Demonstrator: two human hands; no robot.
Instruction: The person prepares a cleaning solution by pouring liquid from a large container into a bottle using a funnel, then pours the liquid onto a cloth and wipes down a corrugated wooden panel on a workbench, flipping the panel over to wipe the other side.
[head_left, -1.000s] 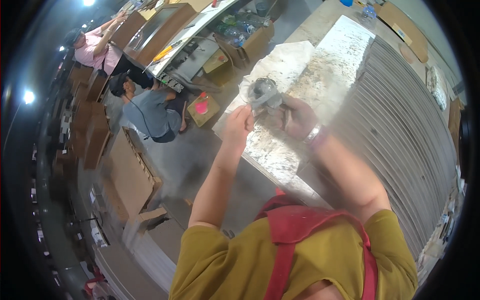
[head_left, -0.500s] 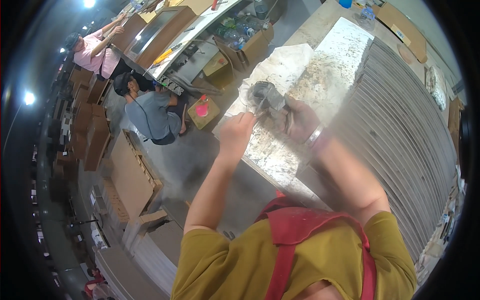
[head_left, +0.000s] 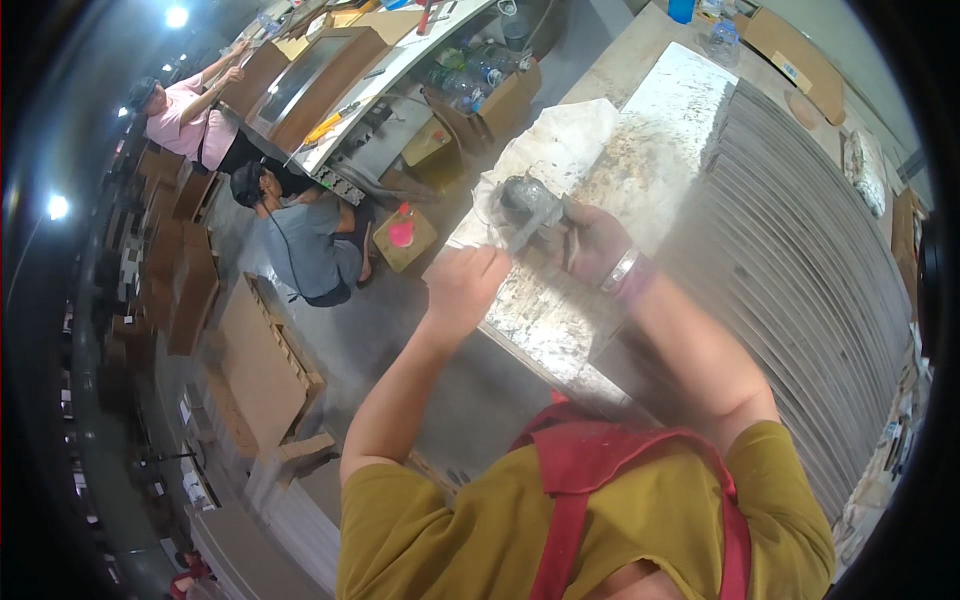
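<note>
My right hand (head_left: 598, 245) is curled around a grey, rounded object (head_left: 530, 205) with a shiny, film-like surface, its kind not clear. A pale strip-like part points from the object toward my left hand (head_left: 468, 283). Closed in a pinch, the left hand is just left of the object; what its fingertips hold is too small to make out. Both hands are above the near end of a stained white board (head_left: 555, 310). Behind the object lies a crumpled white cloth (head_left: 565, 135).
Long grey panels (head_left: 790, 270) stand in a stack to the right. A cardboard box of bottles (head_left: 510, 95) is beyond the board. To the left, a person in grey (head_left: 310, 245) crouches near a yellow container (head_left: 405, 240); another person in pink (head_left: 185, 120) stands farther back.
The left hand has moved slightly left and down, away from the object. The object has turned in the right hand and now shows a shinier, rounder side.
</note>
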